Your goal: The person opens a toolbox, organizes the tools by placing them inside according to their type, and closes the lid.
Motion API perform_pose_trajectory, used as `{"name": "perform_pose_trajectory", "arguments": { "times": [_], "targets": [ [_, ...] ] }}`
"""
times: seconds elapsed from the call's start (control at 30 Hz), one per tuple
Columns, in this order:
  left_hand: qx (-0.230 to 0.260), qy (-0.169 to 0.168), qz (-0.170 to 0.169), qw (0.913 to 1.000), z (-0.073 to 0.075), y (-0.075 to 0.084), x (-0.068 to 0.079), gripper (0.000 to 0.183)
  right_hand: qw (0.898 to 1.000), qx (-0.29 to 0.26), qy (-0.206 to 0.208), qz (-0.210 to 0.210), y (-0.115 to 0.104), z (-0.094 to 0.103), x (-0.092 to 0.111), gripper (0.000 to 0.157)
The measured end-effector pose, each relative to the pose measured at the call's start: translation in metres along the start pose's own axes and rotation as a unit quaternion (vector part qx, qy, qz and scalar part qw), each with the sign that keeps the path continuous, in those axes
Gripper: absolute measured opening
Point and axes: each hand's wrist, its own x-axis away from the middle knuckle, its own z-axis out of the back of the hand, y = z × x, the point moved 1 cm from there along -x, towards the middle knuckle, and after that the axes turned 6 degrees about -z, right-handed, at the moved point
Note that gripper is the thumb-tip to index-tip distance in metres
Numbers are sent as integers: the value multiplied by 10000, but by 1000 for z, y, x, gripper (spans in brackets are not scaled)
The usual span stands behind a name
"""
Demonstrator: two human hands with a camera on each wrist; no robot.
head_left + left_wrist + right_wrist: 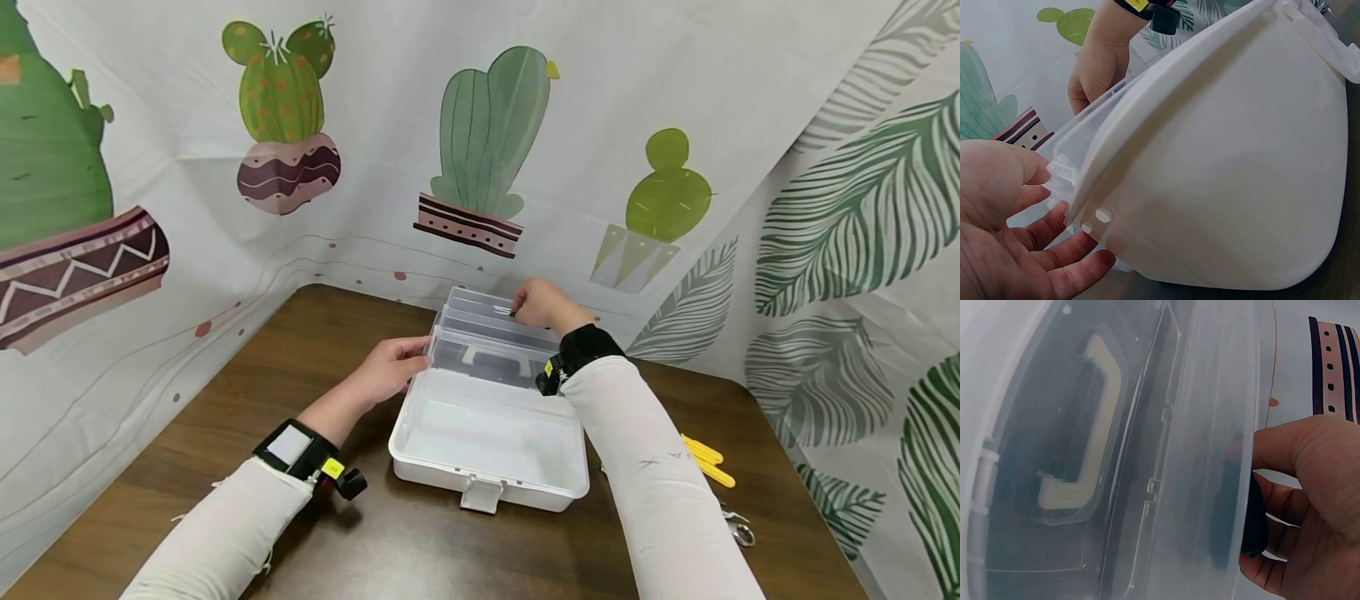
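A white plastic storage box (491,417) stands open on the table, its bare inside showing. Behind it leans its clear lid (480,358), with a white handle (1094,444), and a clear compartment section reaches farther back. My left hand (386,367) grips the box's back left corner by the hinge, thumb and fingers on either side of the clear plastic. In the left wrist view several left fingertips (1088,265) touch the corner. At the far clear section, my right hand (543,304) holds a dark-handled tool (1255,519) with thin silver tips; its exact kind is hidden.
Right of the box, partly behind my right sleeve, lie yellow strip-shaped things (708,462) and a shiny metal item (741,532). A white latch (482,493) hangs down at the box's front. Behind the brown table (337,317) is a cactus-printed cloth (375,125).
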Motion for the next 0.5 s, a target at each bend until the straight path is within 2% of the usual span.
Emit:
{"name": "perform_pose_trajectory", "arguments": {
  "times": [0.5],
  "targets": [
    [40,2,15,10000,0,0,0,50,9998,-130,9,-154,3,-1,1,15]
  ]
}}
